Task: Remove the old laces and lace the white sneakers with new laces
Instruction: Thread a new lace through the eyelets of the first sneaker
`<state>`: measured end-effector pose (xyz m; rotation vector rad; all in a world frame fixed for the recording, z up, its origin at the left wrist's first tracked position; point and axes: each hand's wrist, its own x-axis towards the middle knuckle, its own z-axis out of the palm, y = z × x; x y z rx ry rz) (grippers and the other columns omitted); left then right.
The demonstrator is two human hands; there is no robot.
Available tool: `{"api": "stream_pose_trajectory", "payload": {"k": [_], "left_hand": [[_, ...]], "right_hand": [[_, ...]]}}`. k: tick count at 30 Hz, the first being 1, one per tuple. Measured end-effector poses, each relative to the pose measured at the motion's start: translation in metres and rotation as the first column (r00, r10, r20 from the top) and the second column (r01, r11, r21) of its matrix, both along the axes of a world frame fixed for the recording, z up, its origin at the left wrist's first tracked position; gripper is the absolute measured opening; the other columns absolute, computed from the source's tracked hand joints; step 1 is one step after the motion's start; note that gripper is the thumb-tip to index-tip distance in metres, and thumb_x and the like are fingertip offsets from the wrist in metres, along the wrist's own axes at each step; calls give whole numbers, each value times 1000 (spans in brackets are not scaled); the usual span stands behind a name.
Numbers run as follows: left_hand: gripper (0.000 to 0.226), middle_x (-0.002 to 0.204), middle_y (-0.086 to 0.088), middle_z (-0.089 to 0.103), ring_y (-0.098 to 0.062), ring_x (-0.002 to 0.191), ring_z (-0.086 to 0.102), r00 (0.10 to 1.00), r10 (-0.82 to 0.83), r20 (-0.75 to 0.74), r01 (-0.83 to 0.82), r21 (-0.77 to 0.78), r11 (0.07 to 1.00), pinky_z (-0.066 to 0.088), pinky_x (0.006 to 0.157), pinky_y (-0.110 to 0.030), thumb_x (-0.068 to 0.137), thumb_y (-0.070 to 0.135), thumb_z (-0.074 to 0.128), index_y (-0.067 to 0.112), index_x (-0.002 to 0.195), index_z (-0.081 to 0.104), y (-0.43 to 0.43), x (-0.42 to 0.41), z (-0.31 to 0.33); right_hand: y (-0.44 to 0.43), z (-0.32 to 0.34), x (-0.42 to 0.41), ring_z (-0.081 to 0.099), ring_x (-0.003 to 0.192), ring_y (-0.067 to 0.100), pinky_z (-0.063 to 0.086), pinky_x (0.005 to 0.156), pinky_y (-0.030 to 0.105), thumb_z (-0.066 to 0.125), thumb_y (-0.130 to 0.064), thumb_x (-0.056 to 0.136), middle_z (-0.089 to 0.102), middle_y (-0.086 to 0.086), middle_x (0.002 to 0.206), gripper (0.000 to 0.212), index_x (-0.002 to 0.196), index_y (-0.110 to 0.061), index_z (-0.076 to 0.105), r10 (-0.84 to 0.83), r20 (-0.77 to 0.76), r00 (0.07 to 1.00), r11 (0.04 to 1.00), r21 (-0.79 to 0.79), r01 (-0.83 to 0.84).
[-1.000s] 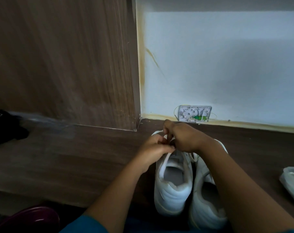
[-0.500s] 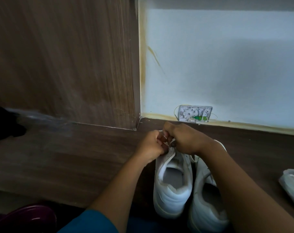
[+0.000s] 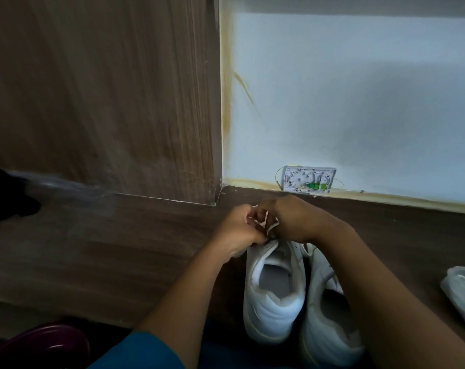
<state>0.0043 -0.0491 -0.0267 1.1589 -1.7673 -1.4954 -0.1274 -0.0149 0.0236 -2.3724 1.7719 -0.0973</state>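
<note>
Lace (image 3: 266, 221): I see a short white strip between the two hands, over the front of the first sneaker (image 3: 275, 296). Left hand (image 3: 239, 227): fingers curled, pinching the lace. Right hand (image 3: 295, 219): fingers curled onto the same strip, touching the left hand. I cannot tell which eyelet the lace runs through; the hands cover it.

The first sneaker stands heel toward the camera on the dark wooden surface (image 3: 93, 249). The second sneaker (image 3: 330, 318) stands just beside it on the right, touching it and partly under the right forearm.

Outward I note:
- an open wall box (image 3: 308, 179) low on the white wall (image 3: 359, 89)
- a wood panel (image 3: 93, 89) at left
- a white container (image 3: 463, 291) at the right edge
- a black object (image 3: 5, 193) far left
</note>
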Motion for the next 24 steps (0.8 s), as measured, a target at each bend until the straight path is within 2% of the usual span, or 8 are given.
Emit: {"api": "stream_pose_trajectory", "payload": {"k": [6,9,11,13,17,19,21,24], "left_hand": [[35,61,2,50,-9,61,49,998,-55,-9,55,-37,998,46,64,-26,76,-16,64,18,71,58,4,-4,2],[34,61,-5,53,-11,57,50,1000,-1,-2,1,-43,999,45,59,-24,75,-18,65,14,64,57,3,-5,0],[34,58,-6,53,-11,51,49,999,35,28,-34,-21,999,44,51,-21,73,-20,63,11,61,56,3,-6,0],[33,55,-6,53,-5,39,47,997,32,68,-34,25,999,40,42,-16,73,-21,61,9,61,58,4,-7,2],[33,39,2,53,-3,33,45,995,15,95,-24,99,995,41,40,-14,75,-23,55,7,61,60,5,-9,5],[30,39,2,53,-4,33,45,995,11,100,-20,89,996,41,39,-14,75,-21,58,6,62,61,8,-9,7],[27,51,-4,56,-10,42,48,994,14,109,-18,38,999,41,40,-15,74,-18,62,9,68,61,10,-9,8],[32,64,-8,56,-16,53,51,994,45,97,-42,-32,999,43,48,-22,73,-18,63,14,76,58,11,-10,10]], "right_hand": [[2,-3,-10,43,100,21,35,77,28,75,-21,72,40,1,101,40,97,-26,44,-217,142,966,976,5,218],[12,9,-12,36,100,17,26,84,26,72,-19,73,46,2,97,27,90,-25,52,-207,201,957,978,30,205],[15,14,-10,37,99,12,22,89,26,74,-26,72,56,1,90,15,83,-18,67,-176,79,981,984,24,175],[15,12,-6,40,98,14,24,87,30,71,-35,72,57,-2,79,21,81,-16,73,-147,-101,984,989,15,150],[18,11,1,37,86,16,19,77,27,58,-43,69,39,-4,60,32,58,-13,54,-176,-182,967,984,4,180],[19,10,2,39,85,19,20,76,27,52,-40,64,38,-4,61,29,60,-11,55,-200,-162,966,979,19,205],[16,4,2,46,90,24,27,79,29,60,-29,70,41,-2,66,22,62,-11,51,-238,-150,959,970,5,242],[12,-10,6,48,110,33,41,92,38,57,-24,79,57,8,99,13,87,-14,57,-322,-128,938,946,-79,314]]}}
